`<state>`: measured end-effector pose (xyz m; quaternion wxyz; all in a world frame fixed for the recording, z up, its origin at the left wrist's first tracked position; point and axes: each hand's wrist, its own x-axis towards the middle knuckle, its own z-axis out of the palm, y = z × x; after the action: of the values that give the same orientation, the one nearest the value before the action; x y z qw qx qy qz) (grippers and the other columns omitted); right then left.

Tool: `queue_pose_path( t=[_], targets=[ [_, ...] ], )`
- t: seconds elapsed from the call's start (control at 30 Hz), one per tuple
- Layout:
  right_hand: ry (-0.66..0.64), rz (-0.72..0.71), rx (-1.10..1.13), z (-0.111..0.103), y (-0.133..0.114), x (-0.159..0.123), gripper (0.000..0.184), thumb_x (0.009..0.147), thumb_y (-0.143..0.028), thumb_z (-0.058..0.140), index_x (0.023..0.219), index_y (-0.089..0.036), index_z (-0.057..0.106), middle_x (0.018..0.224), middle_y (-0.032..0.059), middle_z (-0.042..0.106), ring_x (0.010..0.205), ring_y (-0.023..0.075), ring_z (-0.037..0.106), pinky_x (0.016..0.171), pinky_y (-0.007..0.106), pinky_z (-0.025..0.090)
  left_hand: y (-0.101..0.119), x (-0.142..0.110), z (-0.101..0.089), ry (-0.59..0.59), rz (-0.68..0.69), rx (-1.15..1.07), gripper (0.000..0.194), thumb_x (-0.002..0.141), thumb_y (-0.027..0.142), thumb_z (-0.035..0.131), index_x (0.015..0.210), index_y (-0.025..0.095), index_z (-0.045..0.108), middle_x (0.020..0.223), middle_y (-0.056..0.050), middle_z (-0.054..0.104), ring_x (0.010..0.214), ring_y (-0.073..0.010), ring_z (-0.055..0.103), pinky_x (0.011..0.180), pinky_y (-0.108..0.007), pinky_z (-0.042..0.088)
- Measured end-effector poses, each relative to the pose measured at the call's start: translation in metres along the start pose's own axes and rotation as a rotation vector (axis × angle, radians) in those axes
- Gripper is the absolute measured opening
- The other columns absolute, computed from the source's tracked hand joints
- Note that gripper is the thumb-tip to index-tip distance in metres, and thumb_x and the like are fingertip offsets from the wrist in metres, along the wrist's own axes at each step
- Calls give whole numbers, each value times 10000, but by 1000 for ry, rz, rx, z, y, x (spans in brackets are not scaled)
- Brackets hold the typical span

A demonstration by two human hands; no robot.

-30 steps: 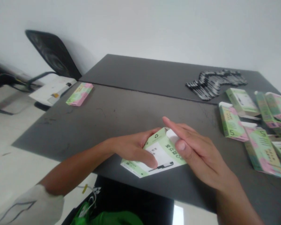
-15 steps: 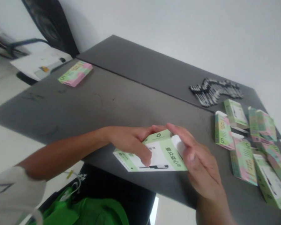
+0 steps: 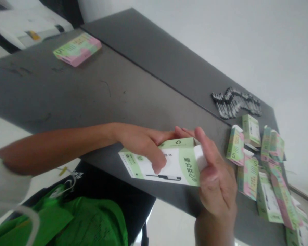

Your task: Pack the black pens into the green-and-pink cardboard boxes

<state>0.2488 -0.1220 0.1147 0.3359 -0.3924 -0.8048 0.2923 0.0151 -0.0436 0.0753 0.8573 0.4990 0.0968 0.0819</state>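
Note:
A white and green pen box point(image 3: 154, 169) with a pen printed on its face is held between my two hands above the table's near edge. My left hand point(image 3: 141, 141) grips it from the far side, thumb pressed on the printed face and fingers hidden behind. At the box's right end, my right hand point(image 3: 215, 171) is closed around the edge, its thumb and fingers at a white end flap point(image 3: 200, 158). That flap stands partly out from the box, and the inside of the box cannot be seen.
Several pen boxes point(image 3: 247, 176) lie in a cluster along the table's right side. Behind them is a row of black and clear pens point(image 3: 236, 102). One pink and green box point(image 3: 78, 49) lies at the far left of the dark table point(image 3: 133, 102). A green bag-like item point(image 3: 92, 222) is below.
The view has turned and shifted, so the table and its boxes appear displaced. Both hands keep hold of the pen box, and its right end shows a slightly wider gap beside the flap.

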Motion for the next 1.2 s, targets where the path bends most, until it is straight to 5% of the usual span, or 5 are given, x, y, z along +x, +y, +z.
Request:
queue_pose_path(
  t=[0.3, 0.57, 0.93, 1.2],
  targets=[
    [-5, -101, -207, -2, 1, -2, 687, 1096, -646, 329, 1707, -333, 339, 1629, 53, 573, 1422, 350, 603, 1162, 613, 513, -1, 4, -2, -39, -81, -70, 969, 661, 192, 838, 1536, 312, 438, 878, 44, 749, 657, -201, 710, 569, -288, 600],
    [-36, -97, -254, -3, -5, -4, 968, 936, -516, 764, 1727, -226, 288, 1623, 113, 572, 1371, 388, 645, 1142, 599, 547, -3, 5, -3, -69, -159, -110, 830, 654, 151, 796, 1435, 262, 537, 832, 48, 747, 654, -189, 702, 553, -253, 571],
    [-103, -63, -240, -6, -5, -9, 970, 959, -479, 751, 1740, -220, 236, 1674, 124, 502, 1390, 383, 644, 1131, 580, 577, -9, 10, 1, -83, -181, -156, 568, 635, 182, 776, 1184, 233, 639, 770, 44, 717, 588, -183, 667, 512, -257, 538],
    [-167, 60, 61, 1, 9, -17, 833, 1037, -482, 643, 1736, -277, 239, 1736, 122, 411, 1483, 369, 565, 1194, 581, 529, -12, 14, 1, -69, -238, -150, 313, 657, 218, 788, 943, 207, 662, 713, 32, 691, 570, -178, 645, 501, -257, 528]
  ],
)
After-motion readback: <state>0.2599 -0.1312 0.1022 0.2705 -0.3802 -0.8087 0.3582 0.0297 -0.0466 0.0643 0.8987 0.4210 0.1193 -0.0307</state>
